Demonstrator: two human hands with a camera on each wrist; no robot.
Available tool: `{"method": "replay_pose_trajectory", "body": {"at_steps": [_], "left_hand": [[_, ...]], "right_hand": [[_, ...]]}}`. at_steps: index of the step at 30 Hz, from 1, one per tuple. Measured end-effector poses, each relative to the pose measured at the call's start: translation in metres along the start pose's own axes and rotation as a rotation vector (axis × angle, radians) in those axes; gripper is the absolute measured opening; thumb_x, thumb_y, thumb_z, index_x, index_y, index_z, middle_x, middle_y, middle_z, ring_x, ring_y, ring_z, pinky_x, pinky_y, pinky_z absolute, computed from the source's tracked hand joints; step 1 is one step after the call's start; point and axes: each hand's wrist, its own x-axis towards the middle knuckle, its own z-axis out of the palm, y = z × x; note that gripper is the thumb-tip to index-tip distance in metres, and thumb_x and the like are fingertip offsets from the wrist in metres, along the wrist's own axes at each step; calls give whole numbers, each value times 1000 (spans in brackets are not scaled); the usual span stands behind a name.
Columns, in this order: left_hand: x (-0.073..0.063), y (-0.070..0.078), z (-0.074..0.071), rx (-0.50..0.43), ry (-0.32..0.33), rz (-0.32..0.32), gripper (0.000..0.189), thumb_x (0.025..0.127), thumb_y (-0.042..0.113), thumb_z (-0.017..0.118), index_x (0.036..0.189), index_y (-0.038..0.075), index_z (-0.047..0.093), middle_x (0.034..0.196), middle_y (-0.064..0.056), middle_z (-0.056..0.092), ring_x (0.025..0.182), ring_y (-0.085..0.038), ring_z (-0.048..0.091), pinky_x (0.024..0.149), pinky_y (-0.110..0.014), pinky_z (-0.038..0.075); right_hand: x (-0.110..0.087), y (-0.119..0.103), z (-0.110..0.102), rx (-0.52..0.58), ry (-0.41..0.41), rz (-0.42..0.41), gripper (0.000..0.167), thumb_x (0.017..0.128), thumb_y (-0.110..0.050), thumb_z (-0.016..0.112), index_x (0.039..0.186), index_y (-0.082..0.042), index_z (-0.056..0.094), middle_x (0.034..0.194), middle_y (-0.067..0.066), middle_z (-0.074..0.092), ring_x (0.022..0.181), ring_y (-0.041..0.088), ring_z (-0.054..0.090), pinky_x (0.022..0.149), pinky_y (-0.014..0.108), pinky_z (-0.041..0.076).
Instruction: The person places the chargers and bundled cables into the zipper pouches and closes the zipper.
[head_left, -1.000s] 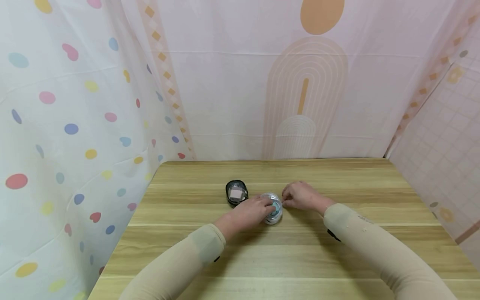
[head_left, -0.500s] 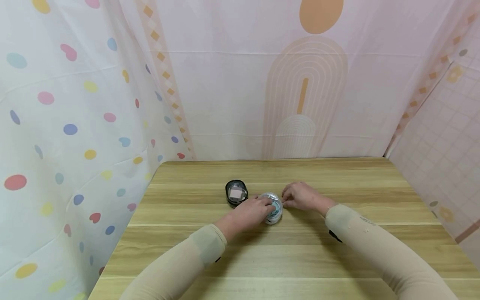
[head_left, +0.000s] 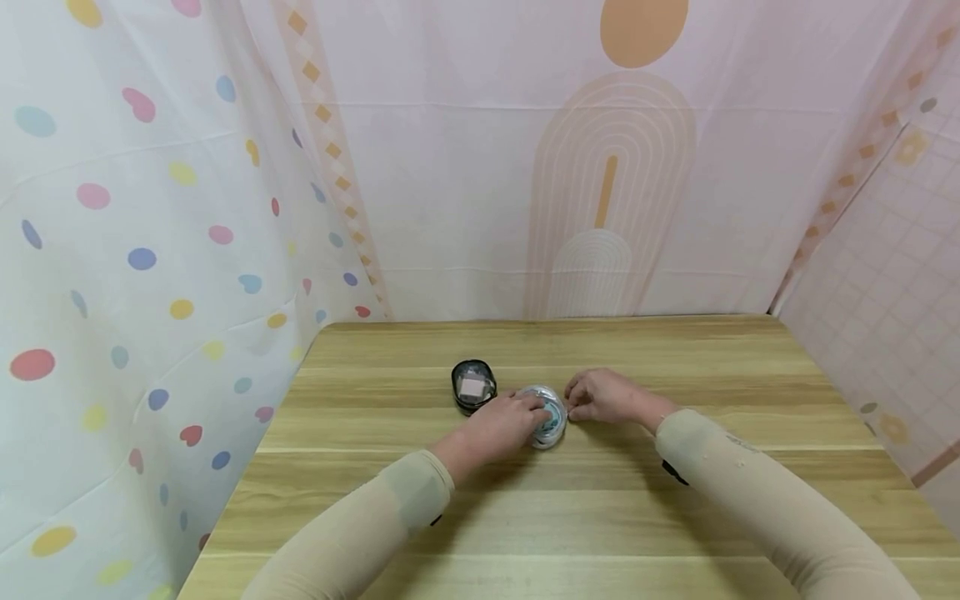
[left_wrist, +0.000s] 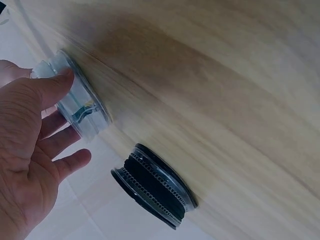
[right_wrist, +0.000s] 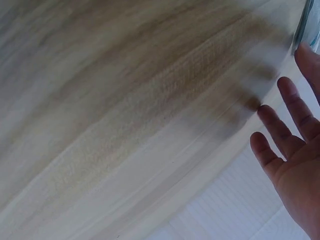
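A clear round plastic case (head_left: 556, 427) with a teal print or content inside stands on the wooden table. My left hand (head_left: 501, 427) holds it from the left; in the left wrist view the thumb (left_wrist: 55, 89) lies along its side and fingers reach round beneath. The case's see-through wall (left_wrist: 82, 102) shows something teal and yellow inside. At the right rim is my right hand (head_left: 606, 395), thumb and index fingertips close together right at the edge. In the right wrist view its other fingers (right_wrist: 277, 130) are spread loosely; the thumb is hidden, and I cannot tell whether it pinches the rim.
A small oval black-edged zip case (head_left: 473, 385) with a see-through top and a pale block inside sits just left of and behind the round case. Its zip teeth show in the left wrist view. The wooden table (head_left: 525, 533) ends at patterned curtains (head_left: 450, 208).
My right hand has shifted slightly toward me and to the right along the case's rim. The left hand, the round case and the black zip case stay nearly still.
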Motion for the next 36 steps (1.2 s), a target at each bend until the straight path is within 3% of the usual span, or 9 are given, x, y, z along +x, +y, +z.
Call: {"method": "replay_pose_trajectory", "body": {"at_steps": [3, 9, 13, 21, 36], "left_hand": [[-1, 0, 1, -2, 23, 9, 43, 101, 30, 76, 142, 18, 68, 144, -3, 68, 138, -19, 63, 116, -46, 53], [-4, 0, 5, -3, 119, 55, 41, 101, 41, 74, 135, 17, 69, 134, -2, 73, 130, -18, 68, 114, -43, 54], [-2, 1, 4, -7, 160, 75, 30, 103, 39, 72, 123, 16, 74, 122, -3, 75, 116, -18, 72, 109, -38, 56], [1, 5, 0, -23, 115, 54, 27, 102, 37, 73, 119, 16, 77, 123, -1, 77, 114, -15, 74, 104, -35, 58], [5, 8, -2, -50, 63, -1, 23, 103, 36, 73, 113, 16, 77, 118, 0, 78, 105, -14, 76, 95, -35, 61]], "right_hand": [[1, 1, 0, 6, 9, 12, 6, 96, -18, 81, 93, -13, 82, 122, 12, 77, 114, 29, 73, 100, 46, 61], [7, 0, 1, -32, 55, 26, 6, 96, -15, 80, 91, -14, 81, 94, -1, 79, 84, 8, 68, 78, 32, 61], [12, -4, 1, -92, 62, 60, 7, 98, -16, 79, 92, -17, 82, 93, -5, 80, 85, 8, 70, 80, 33, 62], [12, -7, 2, -128, 58, 77, 6, 98, -18, 79, 92, -19, 82, 96, -5, 80, 89, 10, 73, 83, 36, 63], [8, 0, 2, -84, 77, -27, 7, 94, -13, 82, 89, -17, 81, 97, -3, 80, 89, 9, 72, 80, 32, 62]]}}
